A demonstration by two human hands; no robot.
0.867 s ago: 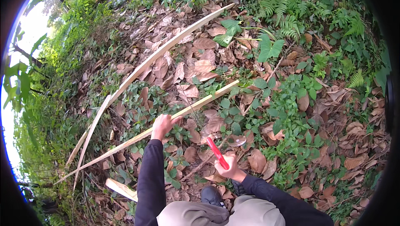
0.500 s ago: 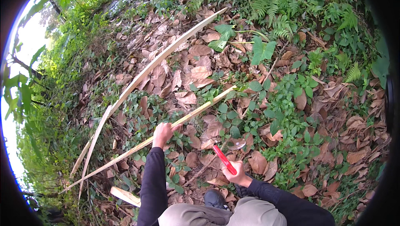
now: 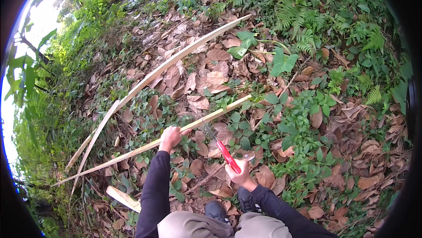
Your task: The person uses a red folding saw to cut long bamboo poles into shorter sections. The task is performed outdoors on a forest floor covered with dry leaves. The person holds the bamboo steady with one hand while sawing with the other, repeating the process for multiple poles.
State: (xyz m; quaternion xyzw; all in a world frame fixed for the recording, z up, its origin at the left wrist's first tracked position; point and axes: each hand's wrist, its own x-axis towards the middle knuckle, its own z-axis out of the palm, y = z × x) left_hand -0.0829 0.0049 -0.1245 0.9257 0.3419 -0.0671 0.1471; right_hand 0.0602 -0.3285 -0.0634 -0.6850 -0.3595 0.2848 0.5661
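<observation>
My left hand (image 3: 170, 138) is wrapped round a long, pale wooden strip (image 3: 132, 152), which slants up to the right above the leaf litter. In my right hand (image 3: 240, 174) is a hand saw with a red handle (image 3: 227, 153). Its narrow dark blade (image 3: 209, 128) points up and left, reaching the strip just right of my left hand. The blade shows almost edge-on, so its teeth cannot be made out, nor whether it has cut into the wood.
A longer pale wooden strip (image 3: 176, 58) lies beyond, on brown leaves. Thinner strips (image 3: 94, 137) cross at the left, and a short wood piece (image 3: 123, 198) lies near my left forearm. Ferns (image 3: 303, 31) and low green plants grow at the right. My shoes (image 3: 216, 210) stand below.
My right hand has moved left and up with the saw, bringing its blade to the wooden strip. My left hand keeps its grip on the strip. The view has shifted slightly.
</observation>
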